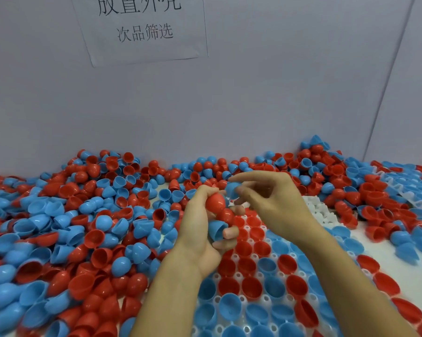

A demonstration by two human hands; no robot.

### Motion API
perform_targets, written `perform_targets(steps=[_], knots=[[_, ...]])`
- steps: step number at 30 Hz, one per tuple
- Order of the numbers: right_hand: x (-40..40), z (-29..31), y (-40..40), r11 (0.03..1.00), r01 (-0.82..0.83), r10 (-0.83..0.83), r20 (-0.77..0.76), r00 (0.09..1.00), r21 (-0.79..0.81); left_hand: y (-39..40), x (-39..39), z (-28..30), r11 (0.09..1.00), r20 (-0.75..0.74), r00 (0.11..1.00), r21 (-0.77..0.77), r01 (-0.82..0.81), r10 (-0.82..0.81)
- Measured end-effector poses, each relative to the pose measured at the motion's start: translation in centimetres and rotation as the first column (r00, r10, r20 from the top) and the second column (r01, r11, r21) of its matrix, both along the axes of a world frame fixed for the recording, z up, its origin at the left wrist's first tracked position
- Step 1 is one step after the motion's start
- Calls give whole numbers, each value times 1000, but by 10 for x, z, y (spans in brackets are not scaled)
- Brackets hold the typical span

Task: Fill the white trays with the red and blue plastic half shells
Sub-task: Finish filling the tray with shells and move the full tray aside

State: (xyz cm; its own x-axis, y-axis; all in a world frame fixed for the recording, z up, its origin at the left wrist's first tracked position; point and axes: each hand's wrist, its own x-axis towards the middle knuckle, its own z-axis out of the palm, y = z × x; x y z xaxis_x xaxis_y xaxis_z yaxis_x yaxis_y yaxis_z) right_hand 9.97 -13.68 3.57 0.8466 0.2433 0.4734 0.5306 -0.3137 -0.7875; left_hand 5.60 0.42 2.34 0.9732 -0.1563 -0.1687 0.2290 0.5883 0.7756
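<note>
Cradling stacked shells (220,215) in curled left hand (200,229), right hand (265,200) pinching blue shell (232,189).

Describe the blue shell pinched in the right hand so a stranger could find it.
Start at the white tray in the lower middle and follow the two forearms up to where the hands meet. The right hand pinches a blue half shell at its fingertips, lifted above the pile, just right of the left hand's red shells.

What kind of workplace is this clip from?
Likely a factory sorting or packing station: a loose heap of red and blue plastic half shells, a white moulded tray partly filled with them, and a printed Chinese paper sign on the grey partition wall.
</note>
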Motion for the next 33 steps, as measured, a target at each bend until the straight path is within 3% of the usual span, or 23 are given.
perform_targets(steps=[4, 9, 15, 17, 21, 26, 33], knots=[[5, 0, -9, 975, 144, -147, 6, 989, 172, -3, 1, -2, 998, -5, 1000, 70, 4, -4], [4, -1, -19, 995, 98, -97, -15, 995, 36, -2, 4, -5, 982, 2, 1000, 190, -23, 23], [4, -3, -7, 994, 86, -87, 14, 996, 74, -6, 3, -6, 925, 9, 998, 376, 50, -57], [3, -3, -6, 993, 90, -92, 21, 996, 75, -7, 3, -6, 927, 51, 997, 373, 39, -63], [3, 2, -14, 971, 101, -97, -32, 995, 218, -5, 4, -6, 975, 53, 998, 218, -41, 30], [-1, 3, -15, 996, -89, 87, -56, 995, -31, -5, 5, -6, 945, 44, 994, 309, -107, 99], [9, -3, -12, 993, -7, 0, -61, 998, -115, -12, 8, -8, 886, 48, 995, 454, -96, 84]])
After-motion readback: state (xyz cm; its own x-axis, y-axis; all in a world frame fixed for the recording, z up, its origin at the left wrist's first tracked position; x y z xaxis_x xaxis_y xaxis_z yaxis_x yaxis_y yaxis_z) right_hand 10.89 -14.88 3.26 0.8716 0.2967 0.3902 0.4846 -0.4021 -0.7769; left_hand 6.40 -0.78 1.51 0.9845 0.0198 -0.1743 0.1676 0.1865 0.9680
